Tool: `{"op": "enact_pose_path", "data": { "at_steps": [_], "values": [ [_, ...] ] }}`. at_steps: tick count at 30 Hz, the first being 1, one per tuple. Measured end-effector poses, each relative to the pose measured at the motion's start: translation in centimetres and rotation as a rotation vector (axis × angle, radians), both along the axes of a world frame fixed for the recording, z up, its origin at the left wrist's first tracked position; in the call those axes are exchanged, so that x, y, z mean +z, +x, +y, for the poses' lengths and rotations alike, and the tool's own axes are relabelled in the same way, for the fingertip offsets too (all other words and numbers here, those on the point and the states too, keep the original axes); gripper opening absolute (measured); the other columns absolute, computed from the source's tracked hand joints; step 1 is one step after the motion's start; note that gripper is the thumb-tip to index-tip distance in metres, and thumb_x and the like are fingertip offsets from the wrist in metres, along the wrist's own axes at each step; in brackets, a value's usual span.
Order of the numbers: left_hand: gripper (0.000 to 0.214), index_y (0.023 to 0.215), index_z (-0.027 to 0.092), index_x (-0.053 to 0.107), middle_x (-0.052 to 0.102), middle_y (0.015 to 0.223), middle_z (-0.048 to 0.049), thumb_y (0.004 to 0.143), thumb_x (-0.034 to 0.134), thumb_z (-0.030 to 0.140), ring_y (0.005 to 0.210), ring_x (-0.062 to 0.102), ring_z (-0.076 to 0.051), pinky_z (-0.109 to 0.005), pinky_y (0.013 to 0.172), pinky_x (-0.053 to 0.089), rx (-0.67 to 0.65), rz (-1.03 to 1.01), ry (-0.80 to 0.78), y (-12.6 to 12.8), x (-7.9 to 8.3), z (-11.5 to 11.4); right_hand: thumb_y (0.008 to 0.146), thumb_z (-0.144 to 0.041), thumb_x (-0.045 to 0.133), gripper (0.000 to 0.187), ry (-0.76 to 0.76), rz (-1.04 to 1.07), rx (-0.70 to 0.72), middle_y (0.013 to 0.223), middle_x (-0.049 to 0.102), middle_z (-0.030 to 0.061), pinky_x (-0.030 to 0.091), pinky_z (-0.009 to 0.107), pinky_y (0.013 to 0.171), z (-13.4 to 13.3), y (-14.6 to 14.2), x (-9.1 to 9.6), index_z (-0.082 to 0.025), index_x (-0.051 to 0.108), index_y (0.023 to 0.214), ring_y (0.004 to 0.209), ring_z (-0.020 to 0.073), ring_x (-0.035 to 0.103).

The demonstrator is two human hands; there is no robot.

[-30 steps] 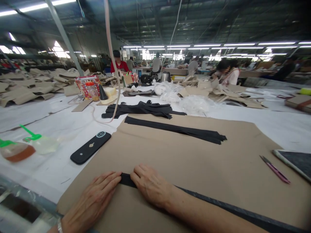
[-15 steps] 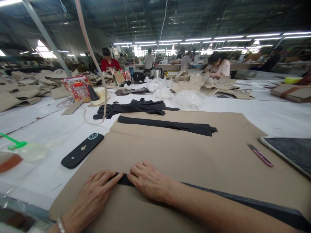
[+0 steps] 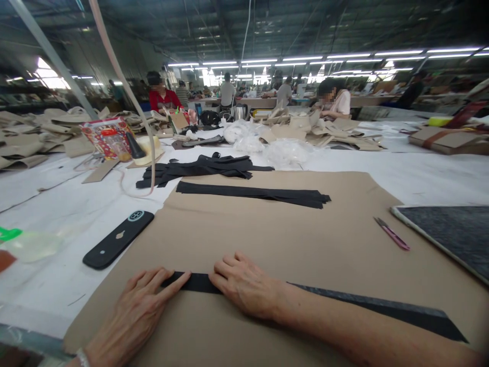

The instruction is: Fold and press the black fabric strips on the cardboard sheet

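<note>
A long black fabric strip [image 3: 199,283] lies across the tan sheet in front of me, its right part showing a greyish folded edge beyond my forearm. My left hand [image 3: 141,303] rests palm down at the strip's left end, fingers stretched out and pressing on it. Just to the right, my right hand [image 3: 244,285] has its fingers curled down onto the strip, thumb side hidden. A short piece of black shows between the two hands. Farther back on the sheet lies a flat bundle of black strips [image 3: 248,192].
The tan sheet [image 3: 267,234] covers the white table [image 3: 53,199]. A phone [image 3: 118,239] lies at left, pink-handled thread snips [image 3: 392,234] and a dark grey board [image 3: 451,234] at right. Behind are a heap of black strips [image 3: 202,169], a hanging hose [image 3: 126,86] and co-workers.
My right hand has slid a little to the right along the strip, widening the gap between my hands. My left hand stays at the strip's end. The view has turned slightly right.
</note>
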State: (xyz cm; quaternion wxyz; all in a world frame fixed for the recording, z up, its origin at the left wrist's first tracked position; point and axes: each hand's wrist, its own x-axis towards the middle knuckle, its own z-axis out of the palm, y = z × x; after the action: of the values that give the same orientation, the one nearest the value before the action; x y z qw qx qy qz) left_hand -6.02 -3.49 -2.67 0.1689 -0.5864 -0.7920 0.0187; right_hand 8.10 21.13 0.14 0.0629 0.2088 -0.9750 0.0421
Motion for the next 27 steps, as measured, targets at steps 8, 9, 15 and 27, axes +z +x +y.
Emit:
{"op": "enact_pose_path", "data": {
  "at_steps": [8,9,15,27],
  "values": [
    [0.054,0.123,0.039,0.056,0.058,0.122,-0.0016,0.08,0.041,0.008,0.109,0.053,-0.022,-0.036,0.086,0.039,0.022,0.003,0.143,1.0,0.5,1.2,0.093,-0.015,0.046,0.01,0.003,0.008,-0.013,0.093,0.055,0.0041,0.039,0.035,0.076,1.0,1.4,0.2,-0.016,0.054,0.099,0.085,0.0185,0.045],
    [0.053,0.121,0.035,0.058,0.058,0.124,-0.0027,0.081,0.04,0.006,0.11,0.053,-0.022,-0.036,0.087,0.041,0.037,-0.028,0.193,1.7,0.6,2.0,0.093,-0.015,0.046,0.01,0.008,0.017,-0.013,0.093,0.055,0.0041,0.039,0.035,0.076,1.0,1.4,0.1,-0.016,0.054,0.099,0.084,0.0187,0.045],
    [0.045,0.125,0.018,0.051,0.064,0.108,-0.0063,0.084,0.037,0.007,0.101,0.059,-0.016,-0.029,0.09,0.049,-0.037,-0.217,0.337,6.3,-1.4,6.8,0.094,-0.014,0.042,0.014,0.026,0.056,-0.068,0.091,0.055,0.0053,0.04,0.034,0.079,0.8,2.0,0.3,-0.013,0.053,0.103,0.083,0.0191,0.047],
    [0.054,0.138,0.027,0.041,0.059,0.118,-0.0027,0.087,0.039,0.011,0.107,0.055,-0.017,-0.026,0.093,0.049,-0.08,-0.245,0.132,6.1,-2.7,6.2,0.096,-0.018,0.045,0.015,0.0,0.047,-0.019,0.086,0.053,0.0031,0.037,0.031,0.074,3.8,5.0,-0.6,-0.015,0.055,0.086,0.078,0.0167,0.044]
  ]
}}
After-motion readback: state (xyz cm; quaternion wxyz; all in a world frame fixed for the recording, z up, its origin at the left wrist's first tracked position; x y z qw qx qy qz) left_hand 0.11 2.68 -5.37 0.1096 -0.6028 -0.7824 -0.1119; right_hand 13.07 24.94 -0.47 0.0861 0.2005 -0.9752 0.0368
